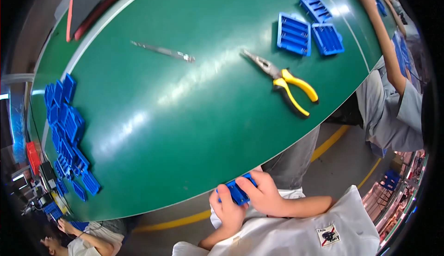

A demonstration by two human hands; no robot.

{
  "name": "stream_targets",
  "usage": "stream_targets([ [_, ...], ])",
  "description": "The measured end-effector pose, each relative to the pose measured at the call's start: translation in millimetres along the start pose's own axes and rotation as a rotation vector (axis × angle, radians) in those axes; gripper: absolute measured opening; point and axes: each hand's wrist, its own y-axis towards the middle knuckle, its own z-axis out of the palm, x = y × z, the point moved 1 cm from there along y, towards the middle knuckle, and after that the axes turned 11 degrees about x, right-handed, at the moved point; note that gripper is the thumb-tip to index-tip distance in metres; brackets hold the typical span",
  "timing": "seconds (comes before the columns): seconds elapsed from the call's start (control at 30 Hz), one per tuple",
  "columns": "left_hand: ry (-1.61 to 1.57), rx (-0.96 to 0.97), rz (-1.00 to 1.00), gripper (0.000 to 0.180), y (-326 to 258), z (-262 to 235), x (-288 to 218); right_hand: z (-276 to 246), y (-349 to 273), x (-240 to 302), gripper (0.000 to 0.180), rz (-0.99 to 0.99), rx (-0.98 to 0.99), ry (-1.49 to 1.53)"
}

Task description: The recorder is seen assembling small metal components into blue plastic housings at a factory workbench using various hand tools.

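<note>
Just at the near edge of the green table, a blue plastic battery holder point(237, 193) is held between both my hands. My left hand point(227, 208) grips its left end, the thumb on top. From the right, my right hand point(264, 194) closes round the other end, its thumb pressing on the upper face. My fingers cover part of the holder, so its underside is hidden. Needle-nose pliers point(280, 77) with yellow and black handles lie on the table beyond my hands. Farther left rests a slim metal tool like tweezers point(163, 51).
A heap of blue battery holders point(65, 133) lies at the table's left edge. Several more, such as this slotted holder point(294, 34), sit at the far right. Co-workers sit at the right, with an arm point(386, 43) on the table, and at the lower left.
</note>
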Motion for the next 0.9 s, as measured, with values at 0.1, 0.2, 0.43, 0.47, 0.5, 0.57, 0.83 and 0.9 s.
stream_targets([
  [0.1, 0.01, -0.154, -0.007, 0.038, 3, 1, 0, 2, 3, -4, 0.019, 0.044, 0.058, 0.034],
  [0.2, 0.046, 0.011, -0.001, 0.036, 5, -10, 4, -1, 7, -24, 0.017, -0.057, 0.0, -0.213],
  [0.43, 0.623, 0.507, 0.422, 0.025, 1, -61, -62, -17, 6, -1, 0.019, -0.172, 0.286, -0.227],
  [0.47, 0.647, 0.515, 0.404, 0.024, -13, -78, -81, -19, 0, 8, 0.016, -0.291, 0.23, -0.303],
  [0.5, 0.663, 0.424, 0.427, 0.02, -22, -95, -96, -31, -7, 15, 0.013, -0.397, 0.125, -0.353],
  [0.57, 0.815, 0.022, 0.692, 0.014, -22, -128, -127, -42, -16, 47, 0.007, -0.78, -0.163, -0.625],
  [0.83, 0.835, -0.792, 0.963, 0.04, 35, -446, -282, -81, 27, 101, 0.047, -0.889, -0.561, -1.213],
  [0.9, 0.895, -0.807, 0.715, 0.053, 61, -453, -314, -90, 32, 95, 0.049, -0.78, -0.631, -1.46],
])
